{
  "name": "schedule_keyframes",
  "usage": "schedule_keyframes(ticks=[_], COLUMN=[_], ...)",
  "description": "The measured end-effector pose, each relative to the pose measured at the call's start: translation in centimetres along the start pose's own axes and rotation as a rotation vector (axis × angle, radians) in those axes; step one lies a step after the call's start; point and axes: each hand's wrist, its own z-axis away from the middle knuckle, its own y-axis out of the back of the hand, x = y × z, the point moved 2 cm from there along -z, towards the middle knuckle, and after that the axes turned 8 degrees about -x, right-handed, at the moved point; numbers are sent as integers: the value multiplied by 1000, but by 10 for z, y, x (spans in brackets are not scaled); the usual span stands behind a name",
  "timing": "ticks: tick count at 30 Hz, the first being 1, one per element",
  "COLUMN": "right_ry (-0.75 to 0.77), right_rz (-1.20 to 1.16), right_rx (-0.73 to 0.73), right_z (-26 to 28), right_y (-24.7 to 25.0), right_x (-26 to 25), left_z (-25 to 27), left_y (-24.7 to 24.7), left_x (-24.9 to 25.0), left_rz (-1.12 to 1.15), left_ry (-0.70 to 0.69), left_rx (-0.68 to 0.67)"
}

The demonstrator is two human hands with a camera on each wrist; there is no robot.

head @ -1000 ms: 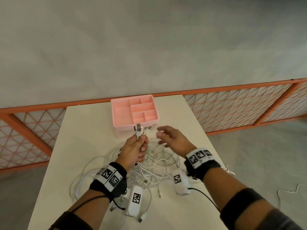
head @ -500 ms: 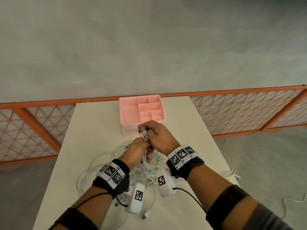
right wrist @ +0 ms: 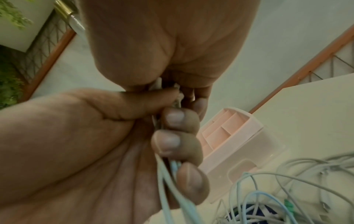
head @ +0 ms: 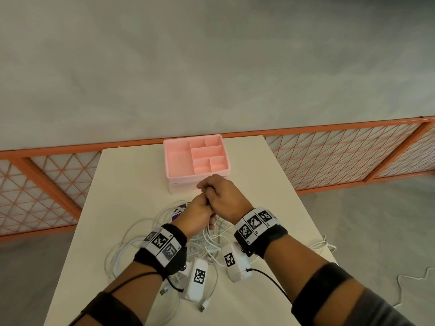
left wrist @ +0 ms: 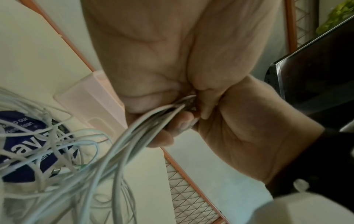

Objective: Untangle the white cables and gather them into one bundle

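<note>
A tangle of white cables (head: 164,234) lies on the white table (head: 131,175), under and in front of my wrists. My left hand (head: 197,208) is fisted round a bunch of cable ends, lifted above the pile. My right hand (head: 220,192) closes over the top of that same bunch, pressed against the left. In the left wrist view, several strands (left wrist: 122,151) run out of the left hand (left wrist: 145,57) beside the right hand (left wrist: 249,128). In the right wrist view, the left hand's fingers (right wrist: 172,141) curl round the strands (right wrist: 168,189) below the right hand (right wrist: 162,45). The plugs are hidden inside the hands.
A pink divided tray (head: 196,158) stands just beyond the hands at the table's far edge. A purple label (head: 177,211) lies under the cables. A loose USB plug (head: 202,308) lies near the front. One cable (head: 322,245) hangs over the right edge. An orange mesh fence (head: 353,156) runs behind.
My right hand came in from the right and closed over the cable ends held up by my left hand. The plugs that stuck out above the left fist are now covered.
</note>
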Motion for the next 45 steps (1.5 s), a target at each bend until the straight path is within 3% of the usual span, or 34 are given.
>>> schedule_keyframes(ticks=[5,9,11,13,17,20,25,35,45], right_ry=[99,-9,-93,-98,-70,-67,-77,-137,-70], right_rz=[-72,-407,-467,-419,-107,-103,-39,-207,115], right_rx=[-18,52,-92,-213,-175,-124,-191,-133,-200], right_z=[4,4,6,10,14,12,18,19,20], right_y=[-6,-13,-23,-33,-32,-28,-35,-40,-48], right_x=[-2,11,21,30,38,38,37,48,47], left_z=[1,1,1,-1,-3,-2,0,7,-3], left_y=[0,10,17,24,33,28,13,-1,6], left_x=[5,5,8,10,5,-2,-12,-19,-12], left_rz=[-68,500,796,915,778,716,732,739,767], left_ry=[-32,-77,-100,-113,-153,-142,-87,-42,-54], left_rx=[33,174,198,204,299,292,289,241,365])
